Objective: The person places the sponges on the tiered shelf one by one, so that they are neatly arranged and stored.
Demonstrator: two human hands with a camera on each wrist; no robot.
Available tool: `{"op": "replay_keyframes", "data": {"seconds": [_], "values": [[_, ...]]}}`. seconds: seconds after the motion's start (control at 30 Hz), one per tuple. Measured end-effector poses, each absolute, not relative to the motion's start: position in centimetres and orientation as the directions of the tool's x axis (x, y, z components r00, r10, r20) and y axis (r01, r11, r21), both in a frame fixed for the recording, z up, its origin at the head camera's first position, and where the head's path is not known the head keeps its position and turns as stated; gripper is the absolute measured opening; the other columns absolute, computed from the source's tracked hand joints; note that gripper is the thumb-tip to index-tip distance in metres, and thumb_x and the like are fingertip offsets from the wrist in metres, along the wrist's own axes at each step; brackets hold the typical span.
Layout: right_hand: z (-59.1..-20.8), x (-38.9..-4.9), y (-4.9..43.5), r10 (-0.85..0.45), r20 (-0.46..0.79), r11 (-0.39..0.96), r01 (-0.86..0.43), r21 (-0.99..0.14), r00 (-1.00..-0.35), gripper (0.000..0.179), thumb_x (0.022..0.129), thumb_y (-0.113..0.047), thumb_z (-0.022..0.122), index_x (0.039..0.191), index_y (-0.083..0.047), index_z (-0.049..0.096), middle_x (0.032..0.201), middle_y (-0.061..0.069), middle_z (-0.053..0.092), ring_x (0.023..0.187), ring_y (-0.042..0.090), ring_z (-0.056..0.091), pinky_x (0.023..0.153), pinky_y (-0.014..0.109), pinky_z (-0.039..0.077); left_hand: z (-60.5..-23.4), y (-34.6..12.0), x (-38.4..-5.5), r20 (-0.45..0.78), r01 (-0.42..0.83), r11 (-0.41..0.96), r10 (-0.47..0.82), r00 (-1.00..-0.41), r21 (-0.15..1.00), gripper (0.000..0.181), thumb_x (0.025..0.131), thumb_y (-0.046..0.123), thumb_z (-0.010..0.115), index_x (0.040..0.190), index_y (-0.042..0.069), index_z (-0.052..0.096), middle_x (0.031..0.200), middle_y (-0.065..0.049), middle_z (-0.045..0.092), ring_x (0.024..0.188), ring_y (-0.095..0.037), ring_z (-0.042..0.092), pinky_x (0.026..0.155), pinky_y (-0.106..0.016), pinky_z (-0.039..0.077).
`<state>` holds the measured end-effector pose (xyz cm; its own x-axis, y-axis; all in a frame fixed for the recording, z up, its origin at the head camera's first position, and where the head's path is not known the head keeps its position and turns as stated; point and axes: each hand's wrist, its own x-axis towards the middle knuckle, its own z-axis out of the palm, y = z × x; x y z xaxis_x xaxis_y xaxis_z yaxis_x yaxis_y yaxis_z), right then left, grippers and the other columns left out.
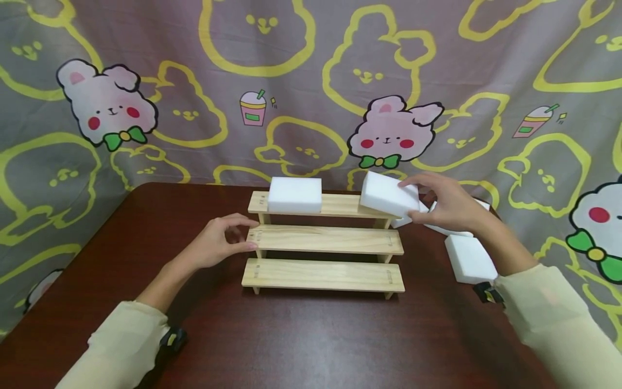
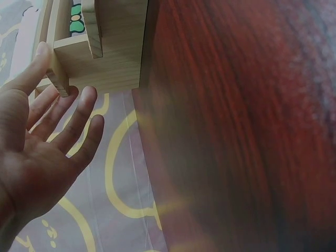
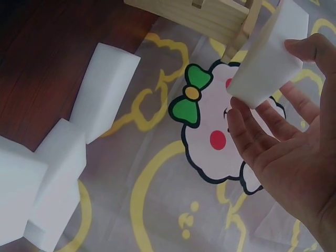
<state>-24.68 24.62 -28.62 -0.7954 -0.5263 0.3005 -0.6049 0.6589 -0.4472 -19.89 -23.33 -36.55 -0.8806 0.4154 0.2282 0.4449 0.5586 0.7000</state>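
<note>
A three-tier wooden display rack (image 1: 325, 239) stands on the table. On the left of its top tier sits a white foam block (image 1: 295, 197). My right hand (image 1: 444, 202) grips a second foam block (image 1: 389, 194) between thumb and fingers, tilted over the right end of that tier. Seen from the right wrist, the thumb presses one face of the held block (image 3: 270, 58) and fingertips support the other side. My left hand (image 1: 218, 239) holds the left end of the middle tier. In the left wrist view its thumb and fingers straddle the board's end (image 2: 59, 76).
To the right of the rack, several more foam blocks lie on the dark red-brown table (image 1: 311, 340), one of them a loose block (image 1: 470, 259) nearer the right sleeve. A patterned curtain (image 1: 301, 70) hangs right behind the table.
</note>
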Motion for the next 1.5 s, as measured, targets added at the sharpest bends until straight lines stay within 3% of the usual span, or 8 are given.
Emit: {"op": "replay_keyframes", "data": {"seconds": [0.3,0.5,0.7,0.9,1.07,1.23,1.5], "values": [[-28.5,-25.2,23.2,-0.538,0.294,0.672,-0.612,-0.418,-0.790,0.051,0.076,-0.004,0.084,0.125,-0.004,0.069,0.113,0.015,0.067,0.082,0.025,0.065,0.073,0.039,0.055,-36.5,-23.3,-19.9,0.234,0.453,0.547,0.424,-0.875,0.704,0.039,0.090,0.010,0.083,0.125,-0.001,0.071,0.118,-0.013,0.069,0.082,-0.016,0.065,0.070,-0.029,0.053],[-28.5,-25.8,22.0,-0.566,0.289,0.673,-0.636,-0.378,-0.772,0.050,0.076,-0.007,0.083,0.124,-0.005,0.070,0.120,0.014,0.066,0.096,0.029,0.059,0.078,0.048,0.054,-36.5,-23.3,-19.9,0.237,0.458,0.546,0.427,-0.872,0.701,0.039,0.090,0.010,0.083,0.125,-0.001,0.071,0.118,-0.013,0.069,0.081,-0.016,0.065,0.070,-0.029,0.053],[-28.6,-26.4,21.1,-0.604,0.279,0.641,-0.663,-0.386,-0.747,0.050,0.077,-0.006,0.083,0.125,-0.004,0.071,0.121,0.015,0.065,0.093,0.028,0.063,0.082,0.049,0.055,-36.6,-23.4,-20.0,0.240,0.460,0.547,0.426,-0.872,0.700,0.039,0.089,0.009,0.083,0.125,-0.001,0.071,0.118,-0.014,0.069,0.081,-0.016,0.065,0.070,-0.029,0.053],[-28.5,-26.7,20.2,-0.635,0.245,0.588,-0.664,-0.462,-0.733,0.048,0.079,0.000,0.079,0.126,0.001,0.068,0.128,0.021,0.062,0.102,0.033,0.066,0.089,0.053,0.058,-36.7,-23.4,-20.1,0.247,0.469,0.544,0.432,-0.867,0.696,0.039,0.089,0.009,0.083,0.125,-0.001,0.071,0.117,-0.013,0.070,0.081,-0.015,0.065,0.070,-0.029,0.053],[-28.5,-26.9,19.6,-0.635,0.214,0.622,-0.655,-0.429,-0.742,0.050,0.080,-0.003,0.080,0.128,-0.003,0.068,0.131,0.020,0.062,0.093,0.031,0.069,0.086,0.050,0.055,-36.7,-23.5,-20.1,0.247,0.468,0.545,0.430,-0.868,0.696,0.039,0.089,0.010,0.083,0.125,-0.001,0.071,0.118,-0.013,0.070,0.081,-0.016,0.065,0.070,-0.030,0.053],[-28.6,-26.8,19.4,-0.635,0.203,0.638,-0.655,-0.405,-0.745,0.050,0.080,-0.006,0.079,0.129,-0.005,0.068,0.134,0.018,0.062,0.095,0.032,0.062,0.085,0.051,0.050,-36.7,-23.4,-20.1,0.244,0.465,0.547,0.429,-0.870,0.695,0.039,0.090,0.010,0.083,0.125,-0.001,0.071,0.118,-0.013,0.070,0.081,-0.016,0.065,0.070,-0.030,0.053],[-28.5,-26.8,19.3,-0.632,0.200,0.642,-0.650,-0.408,-0.749,0.049,0.081,-0.006,0.078,0.129,-0.006,0.068,0.137,0.020,0.060,0.100,0.032,0.062,0.088,0.054,0.052,-36.8,-23.4,-20.0,0.239,0.460,0.551,0.426,-0.873,0.696,0.040,0.090,0.011,0.083,0.126,-0.001,0.071,0.119,-0.013,0.069,0.082,-0.016,0.064,0.069,-0.031,0.053]]}}
